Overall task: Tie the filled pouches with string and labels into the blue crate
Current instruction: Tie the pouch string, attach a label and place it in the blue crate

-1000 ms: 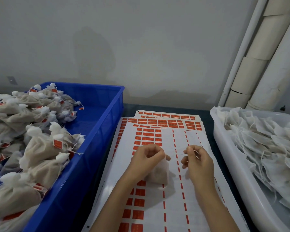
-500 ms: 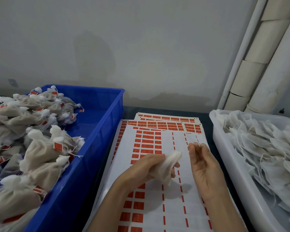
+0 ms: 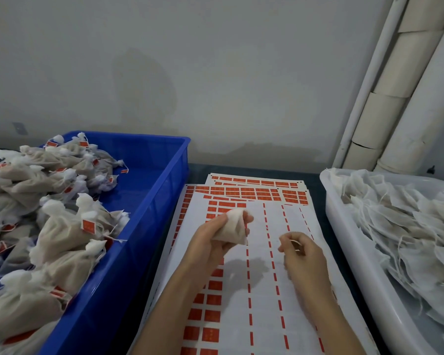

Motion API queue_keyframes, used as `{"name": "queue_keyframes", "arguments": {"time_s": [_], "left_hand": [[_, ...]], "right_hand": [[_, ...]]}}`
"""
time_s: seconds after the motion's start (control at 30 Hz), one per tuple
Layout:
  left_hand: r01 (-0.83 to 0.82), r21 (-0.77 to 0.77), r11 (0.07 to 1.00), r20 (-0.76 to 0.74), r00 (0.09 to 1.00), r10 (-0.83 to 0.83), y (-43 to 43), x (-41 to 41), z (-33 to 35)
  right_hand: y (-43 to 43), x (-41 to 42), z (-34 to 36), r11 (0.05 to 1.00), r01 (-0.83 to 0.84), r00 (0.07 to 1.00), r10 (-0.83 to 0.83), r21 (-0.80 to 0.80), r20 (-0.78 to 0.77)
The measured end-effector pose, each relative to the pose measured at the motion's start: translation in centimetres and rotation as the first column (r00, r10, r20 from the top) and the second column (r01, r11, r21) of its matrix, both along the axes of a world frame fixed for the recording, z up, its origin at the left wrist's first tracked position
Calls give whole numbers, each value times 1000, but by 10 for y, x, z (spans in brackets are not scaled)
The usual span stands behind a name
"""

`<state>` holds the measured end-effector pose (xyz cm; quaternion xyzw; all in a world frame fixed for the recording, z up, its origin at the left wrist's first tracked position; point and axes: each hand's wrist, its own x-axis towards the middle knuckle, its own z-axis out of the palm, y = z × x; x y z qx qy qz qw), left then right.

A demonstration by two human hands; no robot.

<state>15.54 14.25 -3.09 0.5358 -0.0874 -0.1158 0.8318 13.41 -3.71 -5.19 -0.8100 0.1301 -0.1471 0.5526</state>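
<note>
Pouch (image 3: 232, 230), small, white and gathered at its top, sits raised above the middle of the label sheets (image 3: 267, 290), just below the centre of the view, and the left hand (image 3: 210, 242) grips it from the seven o'clock side, fingers curled round its lower half and its neck poking out toward twelve o'clock between the fingertips. At three o'clock from the pouch, near but apart from it, the right hand (image 3: 303, 254) hovers over the same sheets with its fingers curled in, pinching a thin white string (image 3: 294, 243) between thumb and forefinger; whether that string runs back to the pouch cannot be told. The sheets under both hands are white paper printed with rows of small red labels, many already peeled off along dashed red columns, and several sheets lie stacked and fanned toward twelve o'clock. They rest on a dark bench (image 3: 251, 168). At nine o'clock from the pouch stands the blue crate (image 3: 144, 226), its near wall just beside the sheets; inside it the tied pouches (image 3: 62, 231), beige-filled, knotted at the neck and each carrying a red label, are heaped against the far left side, with bare blue floor showing at the crate's right end. At three o'clock, beyond the right hand, a white tub (image 3: 344, 226) holds a pile of flat white pouches (image 3: 408, 226) with loose strings. Behind everything rises a pale grey wall, and at one o'clock white pipes (image 3: 395, 85) lean up along it.
</note>
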Motion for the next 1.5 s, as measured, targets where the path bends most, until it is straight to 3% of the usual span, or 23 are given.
{"name": "queue_keyframes", "arguments": {"time_s": [0.1,0.33,0.47,0.6,0.77,0.83,0.9,1.03,1.17,1.37,1.5], "left_hand": [[-176,211,961,8,984,179,-4,-1,-4],[-238,301,924,100,971,217,-10,-3,-7],[-267,457,848,257,953,162,-11,-7,-9],[-392,607,691,387,906,174,-14,-4,-14],[-474,628,617,555,829,72,-17,-7,-15],[-489,597,636,585,808,71,-19,-7,-15],[-450,525,722,560,822,106,-20,-10,-12],[-332,381,863,357,914,194,-18,-12,-5],[-261,395,881,150,964,218,-13,-7,-6],[-93,345,934,101,993,61,-20,-8,-6],[-74,388,919,47,997,60,-20,-7,-6]], "right_hand": [[6,-5,1,981,-72,993,88,-179,80],[16,-8,-1,881,-278,936,339,-384,99],[18,-10,1,888,-307,908,381,-341,175],[25,-13,3,908,-338,892,393,-249,223],[29,-15,5,927,-352,888,375,-131,268],[30,-15,6,927,-363,879,375,-99,294],[31,-16,7,923,-381,865,374,-47,335],[28,-16,9,942,-312,894,248,120,374],[24,-9,8,961,-163,958,101,223,267],[27,-7,3,955,-204,977,187,215,99],[23,-3,2,919,-149,989,146,365,38]]}}
